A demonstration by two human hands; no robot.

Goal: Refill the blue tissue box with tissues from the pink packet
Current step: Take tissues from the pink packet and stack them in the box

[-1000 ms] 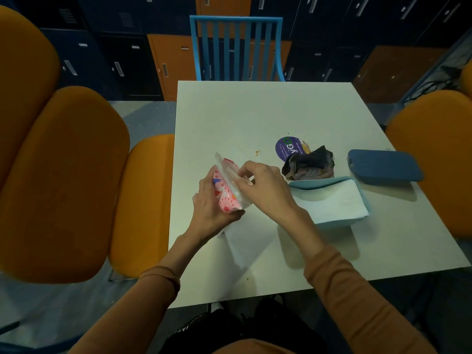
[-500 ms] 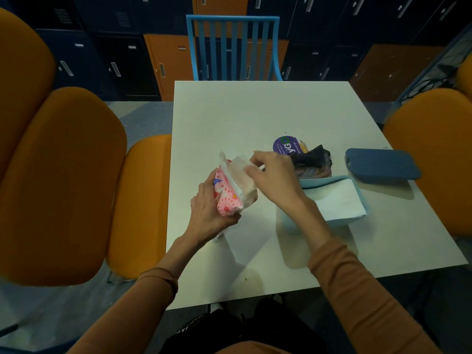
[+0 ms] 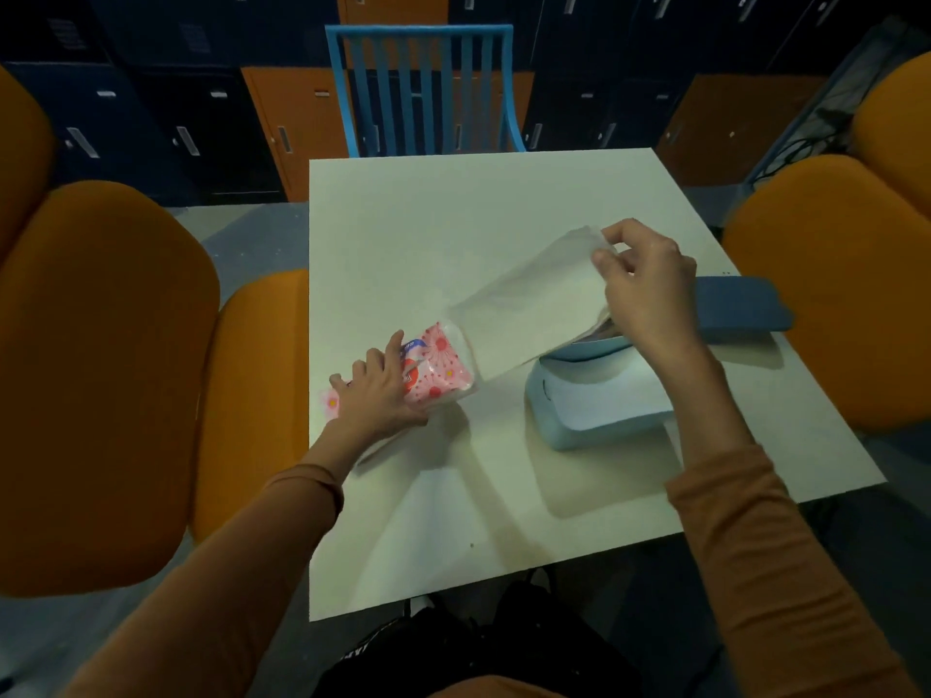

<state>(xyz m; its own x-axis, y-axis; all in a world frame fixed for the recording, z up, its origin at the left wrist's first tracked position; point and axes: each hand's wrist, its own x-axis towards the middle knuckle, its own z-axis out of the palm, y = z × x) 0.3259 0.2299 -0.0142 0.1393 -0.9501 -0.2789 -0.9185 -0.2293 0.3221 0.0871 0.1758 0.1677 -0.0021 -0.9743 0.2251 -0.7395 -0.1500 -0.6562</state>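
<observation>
The pink flower-printed packet (image 3: 443, 367) lies on the white table (image 3: 453, 219), pinned flat under my left hand (image 3: 380, 395). My right hand (image 3: 642, 274) pinches the corner of a white tissue (image 3: 529, 309) that stretches from the packet's open end up and to the right, above the light blue tissue box (image 3: 559, 425). The box stands open with white tissue (image 3: 604, 398) lying inside it. Its darker blue lid (image 3: 740, 309) rests on the table behind my right wrist.
Orange padded chairs (image 3: 101, 375) stand at the table's left and right sides (image 3: 831, 274). A blue slatted chair (image 3: 423, 88) faces me at the far edge. Dark and orange lockers fill the background. A dark bag lies by my knees.
My left hand has lowered the packet from mid-air onto the table. My right hand has moved up and right, drawing a tissue out of the packet. The camera has tilted.
</observation>
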